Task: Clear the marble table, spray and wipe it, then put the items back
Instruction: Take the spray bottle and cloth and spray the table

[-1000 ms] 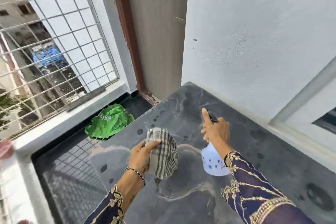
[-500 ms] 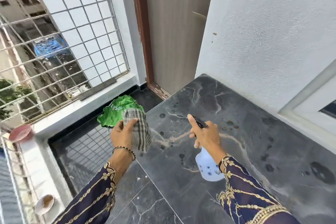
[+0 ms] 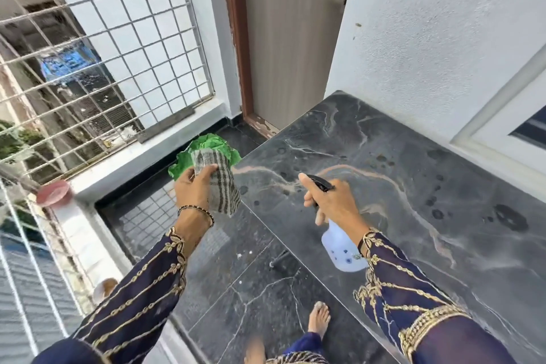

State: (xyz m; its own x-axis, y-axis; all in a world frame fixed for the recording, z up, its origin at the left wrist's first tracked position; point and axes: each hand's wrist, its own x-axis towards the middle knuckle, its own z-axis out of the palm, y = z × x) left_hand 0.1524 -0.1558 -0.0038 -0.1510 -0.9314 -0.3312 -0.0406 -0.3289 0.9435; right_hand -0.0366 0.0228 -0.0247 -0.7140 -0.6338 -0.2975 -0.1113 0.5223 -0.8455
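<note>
Marble table was cleared and spray-spotted. My right hand gripped the spray bottle over its left edge, and my left hand clutched the striped cloth. Wiping and returning items remained.

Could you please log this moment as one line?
step: spray | right hand: grips spray bottle over table | left hand: holds cloth

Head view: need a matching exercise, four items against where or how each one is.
Items:
1. striped cloth
2. spray bottle
3. green bag
4. marble table

States:
A. on the floor beyond the table's corner
B. gripped by the right hand
C. dotted with dark spots
D. held by the left hand

Pairs: 1-D, 2-B, 3-A, 4-C
</note>
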